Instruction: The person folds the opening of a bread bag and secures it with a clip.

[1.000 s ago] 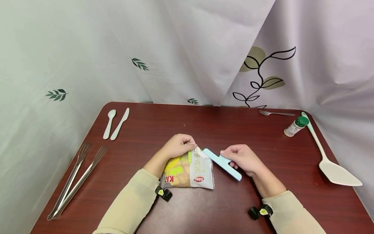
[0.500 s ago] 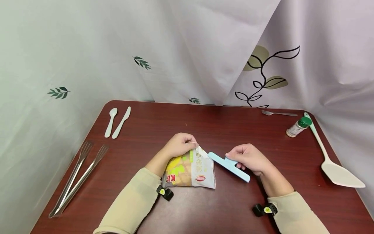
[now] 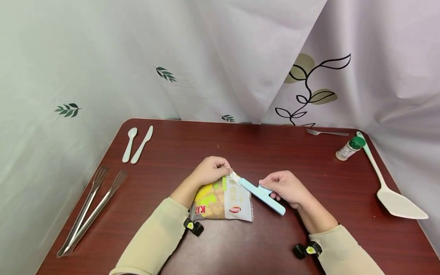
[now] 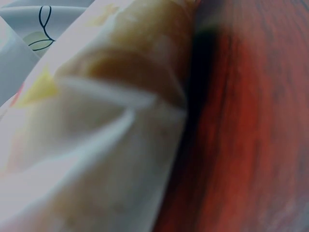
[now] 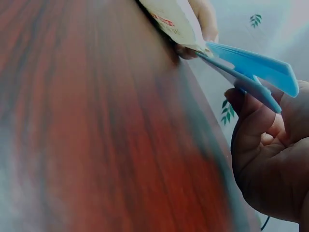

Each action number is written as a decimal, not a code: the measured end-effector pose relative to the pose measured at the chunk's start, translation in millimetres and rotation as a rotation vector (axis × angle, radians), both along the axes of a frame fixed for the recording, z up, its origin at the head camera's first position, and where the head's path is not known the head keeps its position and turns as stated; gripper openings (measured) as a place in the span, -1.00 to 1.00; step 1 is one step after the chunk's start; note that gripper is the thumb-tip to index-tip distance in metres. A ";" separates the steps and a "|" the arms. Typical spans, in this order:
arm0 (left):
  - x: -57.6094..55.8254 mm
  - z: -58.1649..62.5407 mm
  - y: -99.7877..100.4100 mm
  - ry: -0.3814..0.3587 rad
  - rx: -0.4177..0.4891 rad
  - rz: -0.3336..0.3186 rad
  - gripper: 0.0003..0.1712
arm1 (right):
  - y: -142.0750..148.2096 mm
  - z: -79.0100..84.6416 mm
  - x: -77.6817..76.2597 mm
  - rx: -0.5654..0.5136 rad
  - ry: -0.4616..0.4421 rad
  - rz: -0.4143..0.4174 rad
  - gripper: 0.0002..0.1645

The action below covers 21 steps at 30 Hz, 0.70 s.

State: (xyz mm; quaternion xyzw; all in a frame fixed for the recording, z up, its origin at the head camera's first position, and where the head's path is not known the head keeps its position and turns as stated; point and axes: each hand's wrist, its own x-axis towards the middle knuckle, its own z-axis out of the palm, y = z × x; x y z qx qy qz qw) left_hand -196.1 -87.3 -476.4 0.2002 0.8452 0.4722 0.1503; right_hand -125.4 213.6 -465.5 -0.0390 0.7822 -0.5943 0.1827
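A printed plastic snack bag (image 3: 213, 202) lies at the middle of the table, its contents showing through a clear part. My left hand (image 3: 212, 170) pinches the bag's top corner, which looks folded over. In my right hand (image 3: 287, 187) is a light blue bag clip (image 3: 262, 194), gripped by its handles between thumb and fingers. The right wrist view shows the clip (image 5: 260, 67) with its two long bars spread apart. Their far end meets the edge of the bag (image 5: 169, 19); how deep the edge sits between them I cannot tell. Blurred bag film (image 4: 106, 145) fills much of the left wrist view.
Metal tongs (image 3: 89, 214), a white spoon (image 3: 129, 145) and a white knife (image 3: 142, 145) lie to the left. At the right are a small fork (image 3: 327, 133), a green-capped shaker (image 3: 350, 148) and a long-handled turner (image 3: 395, 202). Curtains (image 3: 206, 76) hang behind the table.
The clip moved right, away from the bag's corner, then came back left until its end overlaps the bag's folded edge. My left hand has kept its hold on the bag.
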 end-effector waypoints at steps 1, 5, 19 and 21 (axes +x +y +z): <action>-0.1 -0.1 0.0 -0.001 0.000 0.000 -0.77 | 0.4 -0.7 -0.3 -0.008 -0.002 -0.010 -0.77; 0.0 -0.1 -0.1 -0.005 0.002 -0.002 -0.78 | 2.0 -3.3 -2.0 -0.028 -0.005 -0.021 -0.75; 0.2 1.0 -0.6 -0.011 0.011 -0.004 -0.80 | -4.3 -5.8 -1.8 -0.046 0.017 -0.030 -0.71; 0.0 0.9 -0.6 -0.013 0.015 -0.004 -0.80 | -5.7 -6.2 -1.4 -0.047 0.020 -0.034 -0.71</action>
